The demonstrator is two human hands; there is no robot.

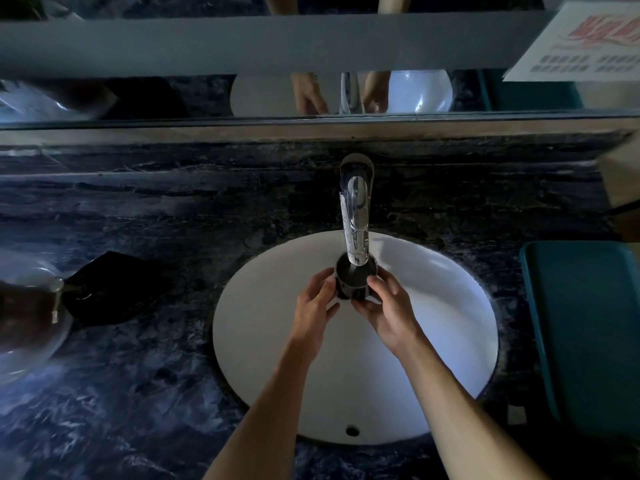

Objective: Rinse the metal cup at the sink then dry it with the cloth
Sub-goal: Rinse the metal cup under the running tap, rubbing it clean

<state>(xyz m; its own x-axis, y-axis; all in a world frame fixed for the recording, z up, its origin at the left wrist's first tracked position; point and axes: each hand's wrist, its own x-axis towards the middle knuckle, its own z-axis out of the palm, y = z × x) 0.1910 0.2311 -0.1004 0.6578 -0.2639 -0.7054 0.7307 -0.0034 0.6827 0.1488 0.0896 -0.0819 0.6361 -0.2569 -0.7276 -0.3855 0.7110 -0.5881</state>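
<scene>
A dark metal cup (354, 276) is held upright over the white oval sink (450, 306), its mouth right under the spout of the chrome tap (355, 216). My left hand (313, 306) grips the cup's left side and my right hand (389, 308) cups its right side and base. Whether water is running is unclear in the dim light. A black cloth (107, 289) lies on the dark marble counter to the left of the sink, apart from both hands.
A glass bowl (27, 320) stands at the left edge next to the cloth. A teal tray (585, 327) sits on the counter right of the sink. A mirror (207, 95) runs along the back wall, with a printed sheet (585, 43) at top right.
</scene>
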